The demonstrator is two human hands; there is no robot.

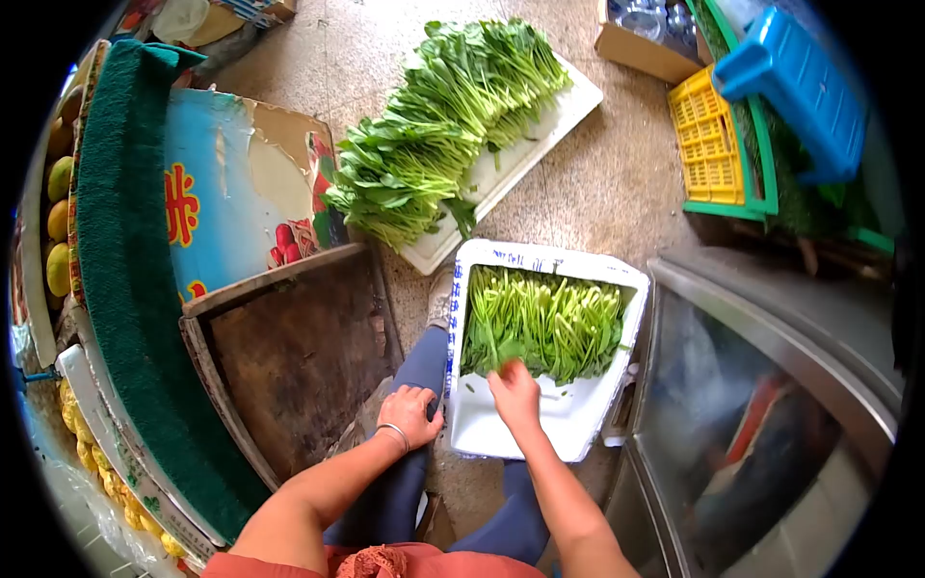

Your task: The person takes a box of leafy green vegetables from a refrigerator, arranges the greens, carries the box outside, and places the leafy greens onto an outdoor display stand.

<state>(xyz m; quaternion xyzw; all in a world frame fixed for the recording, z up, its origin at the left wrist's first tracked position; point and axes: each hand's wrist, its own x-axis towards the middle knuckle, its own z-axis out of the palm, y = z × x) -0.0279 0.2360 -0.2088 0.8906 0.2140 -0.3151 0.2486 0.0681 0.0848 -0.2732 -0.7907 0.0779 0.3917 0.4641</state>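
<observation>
A white foam box [501, 433] stands in front of my legs, with green leafy vegetables [544, 323] packed in its far part, their stems pointing up and away. My right hand [515, 390] is closed at the near edge of these greens, its fingers on a green leaf. My left hand [411, 416] rests on my left knee, fingers curled round something small and dark that I cannot make out. Beyond the box, a long row of leafy bunches [434, 135] lies on a white foam lid [515, 183] on the floor.
At the left are a wooden-framed board [289, 356], a printed cardboard sheet [222, 183] and a green-covered ledge [125, 289]. On the right stand a metal-framed glass cabinet [752, 405], a yellow crate [706, 135] and a blue basket [805, 96]. A cardboard box [641, 53] sits farther back.
</observation>
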